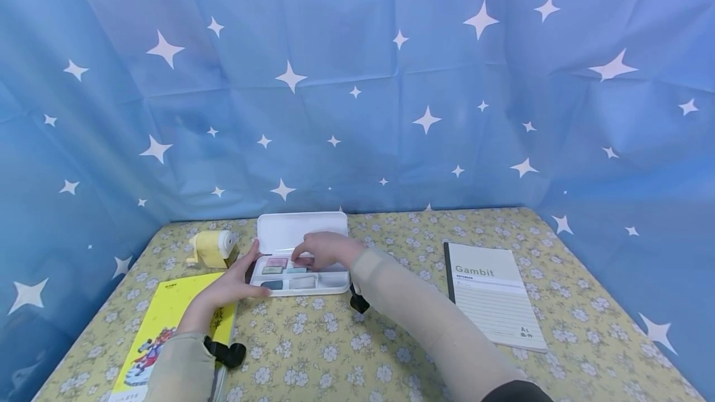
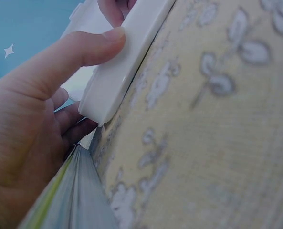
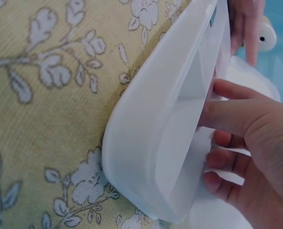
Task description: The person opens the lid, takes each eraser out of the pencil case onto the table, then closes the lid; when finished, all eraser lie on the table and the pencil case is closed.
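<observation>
A white hinged case lies on the table with its lid raised at the back. Small coloured blocks sit in its compartments, among them a pink block, a dark blue block and a whitish block. My left hand grips the left end of the case, thumb on the front wall and fingers at the end. From the right, my right hand reaches in with bent fingers over another pinkish block. Its fingertips are hidden behind the case wall in the right wrist view; I cannot tell whether they pinch it.
A yellow pencil sharpener with a crank stands left of the case. The yellow book lies under my left forearm, and a Gambit notebook lies on the right. A flowered cloth covers the table; a starry blue curtain hangs behind.
</observation>
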`<state>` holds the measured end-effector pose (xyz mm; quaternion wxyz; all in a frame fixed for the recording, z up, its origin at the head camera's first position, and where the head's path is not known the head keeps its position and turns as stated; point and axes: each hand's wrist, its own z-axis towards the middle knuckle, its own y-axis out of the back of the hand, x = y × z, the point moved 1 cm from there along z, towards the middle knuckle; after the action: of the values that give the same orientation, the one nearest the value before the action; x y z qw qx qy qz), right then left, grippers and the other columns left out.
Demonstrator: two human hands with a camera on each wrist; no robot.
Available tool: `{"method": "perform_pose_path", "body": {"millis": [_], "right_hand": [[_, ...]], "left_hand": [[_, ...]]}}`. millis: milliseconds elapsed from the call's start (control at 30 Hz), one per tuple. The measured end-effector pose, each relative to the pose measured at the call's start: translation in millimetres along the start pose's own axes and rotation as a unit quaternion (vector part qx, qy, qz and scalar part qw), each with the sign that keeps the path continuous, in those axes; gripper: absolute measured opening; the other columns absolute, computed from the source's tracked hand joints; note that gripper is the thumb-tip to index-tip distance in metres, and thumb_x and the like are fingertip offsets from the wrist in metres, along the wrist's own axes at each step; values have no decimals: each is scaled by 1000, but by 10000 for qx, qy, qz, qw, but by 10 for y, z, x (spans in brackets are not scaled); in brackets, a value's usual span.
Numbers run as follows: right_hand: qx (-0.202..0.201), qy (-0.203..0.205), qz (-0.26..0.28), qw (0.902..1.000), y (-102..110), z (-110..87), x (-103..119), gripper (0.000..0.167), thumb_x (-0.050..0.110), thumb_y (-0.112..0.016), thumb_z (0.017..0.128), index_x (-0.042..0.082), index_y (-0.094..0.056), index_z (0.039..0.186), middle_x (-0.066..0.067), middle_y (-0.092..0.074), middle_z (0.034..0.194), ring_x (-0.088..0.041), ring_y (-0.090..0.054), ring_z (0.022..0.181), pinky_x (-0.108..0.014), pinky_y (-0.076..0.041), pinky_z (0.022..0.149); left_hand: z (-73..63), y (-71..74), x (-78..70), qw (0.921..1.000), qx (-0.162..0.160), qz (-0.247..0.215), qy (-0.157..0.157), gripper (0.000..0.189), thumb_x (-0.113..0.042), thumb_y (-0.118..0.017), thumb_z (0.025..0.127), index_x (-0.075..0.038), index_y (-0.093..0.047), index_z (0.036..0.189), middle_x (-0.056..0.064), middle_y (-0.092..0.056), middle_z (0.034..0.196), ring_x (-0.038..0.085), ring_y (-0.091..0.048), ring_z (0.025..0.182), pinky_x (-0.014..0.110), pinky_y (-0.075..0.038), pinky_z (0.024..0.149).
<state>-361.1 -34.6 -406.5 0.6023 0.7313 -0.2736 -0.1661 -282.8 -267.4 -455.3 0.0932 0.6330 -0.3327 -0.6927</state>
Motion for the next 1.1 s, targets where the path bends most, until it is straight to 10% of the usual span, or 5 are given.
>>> {"method": "perform_pose_path", "body": {"millis": [1100], "right_hand": [[-581, 78, 1873, 9806, 107, -573, -105, 36, 26, -57, 99, 21, -56, 134, 6, -63, 103, -8, -59, 87, -26, -46, 71]], "left_hand": [[-8, 9, -6, 9998, 97, -164, -63, 120, -23, -81, 79, -11, 12, 155, 25, -18, 155, 42, -28, 136, 57, -25, 104]]}}
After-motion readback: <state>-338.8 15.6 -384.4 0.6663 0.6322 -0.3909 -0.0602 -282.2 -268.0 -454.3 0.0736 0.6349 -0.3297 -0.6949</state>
